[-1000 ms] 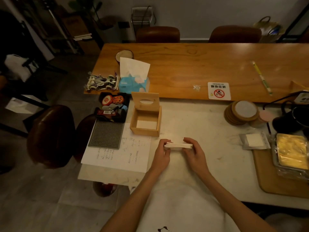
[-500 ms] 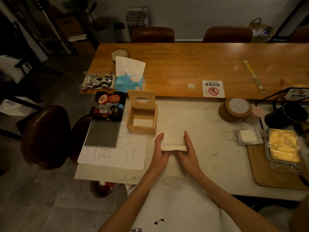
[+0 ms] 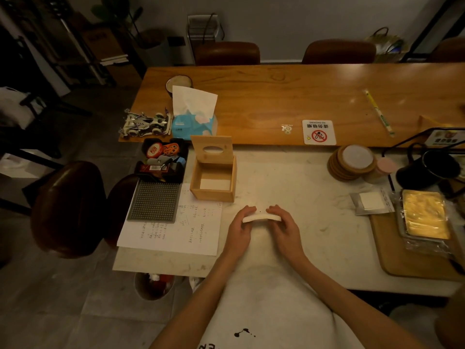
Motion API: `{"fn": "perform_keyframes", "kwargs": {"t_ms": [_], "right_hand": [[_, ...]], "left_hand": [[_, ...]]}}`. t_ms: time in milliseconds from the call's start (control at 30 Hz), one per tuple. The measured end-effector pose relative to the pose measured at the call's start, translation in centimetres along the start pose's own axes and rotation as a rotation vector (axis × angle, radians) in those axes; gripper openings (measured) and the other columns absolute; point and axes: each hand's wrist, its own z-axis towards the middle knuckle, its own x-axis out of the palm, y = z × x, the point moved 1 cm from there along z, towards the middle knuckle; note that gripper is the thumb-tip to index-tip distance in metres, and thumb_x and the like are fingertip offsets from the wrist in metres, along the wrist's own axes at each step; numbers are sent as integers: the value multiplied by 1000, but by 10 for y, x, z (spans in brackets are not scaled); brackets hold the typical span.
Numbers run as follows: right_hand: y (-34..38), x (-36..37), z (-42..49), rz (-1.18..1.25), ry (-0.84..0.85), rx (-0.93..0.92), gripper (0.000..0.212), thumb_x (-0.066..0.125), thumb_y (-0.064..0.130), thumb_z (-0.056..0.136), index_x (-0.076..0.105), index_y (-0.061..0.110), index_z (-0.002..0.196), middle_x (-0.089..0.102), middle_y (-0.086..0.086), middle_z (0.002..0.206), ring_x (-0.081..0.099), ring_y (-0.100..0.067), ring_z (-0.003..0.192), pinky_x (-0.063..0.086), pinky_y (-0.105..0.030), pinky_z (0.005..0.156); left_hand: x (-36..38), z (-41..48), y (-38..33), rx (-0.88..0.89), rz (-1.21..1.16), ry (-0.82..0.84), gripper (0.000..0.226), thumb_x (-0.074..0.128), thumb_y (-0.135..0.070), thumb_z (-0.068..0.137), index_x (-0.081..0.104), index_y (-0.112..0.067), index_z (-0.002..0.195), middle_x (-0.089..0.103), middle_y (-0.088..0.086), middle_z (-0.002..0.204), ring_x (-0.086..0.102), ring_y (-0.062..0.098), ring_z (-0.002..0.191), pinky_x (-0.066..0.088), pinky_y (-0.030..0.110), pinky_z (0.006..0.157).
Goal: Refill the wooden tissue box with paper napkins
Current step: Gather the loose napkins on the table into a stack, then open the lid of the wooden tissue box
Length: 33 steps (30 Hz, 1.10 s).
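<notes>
Napkin stack (image 3: 261, 217): clasped at both ends by left hand (image 3: 239, 229) and right hand (image 3: 285, 229), each grip closed on it. Wooden tissue box (image 3: 214, 181): lid raised, at 11 o'clock on pale surface (image 3: 289, 180).

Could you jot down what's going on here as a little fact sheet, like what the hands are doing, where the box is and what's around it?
hands: left hand and right hand grip a napkin stack between them, above the white table
box: wooden box, beyond the hands, lid tipped up and open
box contents: a few white napkins at the bottom, mostly empty
left of box: written paper, grey grid board
right side: coasters
</notes>
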Motion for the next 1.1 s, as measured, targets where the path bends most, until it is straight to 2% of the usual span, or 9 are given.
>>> {"fn": "perform_keyframes", "kwargs": {"t_ms": [100,333,467,567,700,800,900,967,1100], "right_hand": [[1,-4,-1,-23,-9,-15,29,57,4,94,63,25,113,65,7,118,59,-6,116,47,-32,101],[2,-10,-1,-11,11,-14,30,56,8,95,61,19,122,62,6,127,54,-7,122,42,-27,106],[2,-11,-1,-37,-5,-42,32,54,31,91,63,21,120,57,2,131,49,-7,127,37,-18,107],[3,-12,0,-28,-5,-8,23,58,21,91,64,28,113,63,3,123,56,-6,119,44,-20,101],[14,-20,7,70,18,180,34,63,15,92,63,25,124,69,5,107,64,-2,95,52,-14,80],[16,-25,10,90,56,291,41,65,17,91,59,23,131,68,1,107,65,-12,96,52,-13,72],[16,-26,13,-2,149,314,60,68,20,88,44,29,143,61,3,116,61,-6,98,50,-16,79],[19,-28,17,-134,233,218,69,71,28,86,38,35,146,57,10,121,57,-4,105,48,-20,88],[43,-21,30,-479,471,117,43,68,35,86,59,38,128,69,12,112,63,-9,95,52,-32,87]], "left_hand": [[-3,0,-1,29,1,-7,37,45,3,92,63,-19,117,64,1,124,54,16,125,40,36,111],[-3,1,-5,3,-19,1,36,46,-12,90,58,-14,124,60,-8,126,52,3,123,39,21,106],[-3,1,-5,-19,16,8,39,52,-16,91,52,-14,130,56,-6,131,48,5,126,38,19,107],[-6,1,-6,-20,14,17,31,53,-9,93,58,-13,123,59,-1,129,49,5,126,38,19,107],[-15,6,-12,-152,-98,26,18,57,-6,94,61,-6,112,66,7,109,63,13,99,53,21,83],[-18,10,-16,-246,-153,47,17,59,-2,91,61,-4,108,68,12,105,64,17,95,53,19,77],[-20,10,-19,-208,-106,112,14,58,-2,92,60,-7,105,65,7,100,62,14,91,51,19,76],[-22,10,-22,-176,-51,167,14,58,-6,92,61,-12,104,65,7,100,60,14,91,50,24,80],[-32,8,-37,-124,2,277,13,58,-14,94,61,-22,104,64,-2,97,59,9,88,47,20,78]]}}
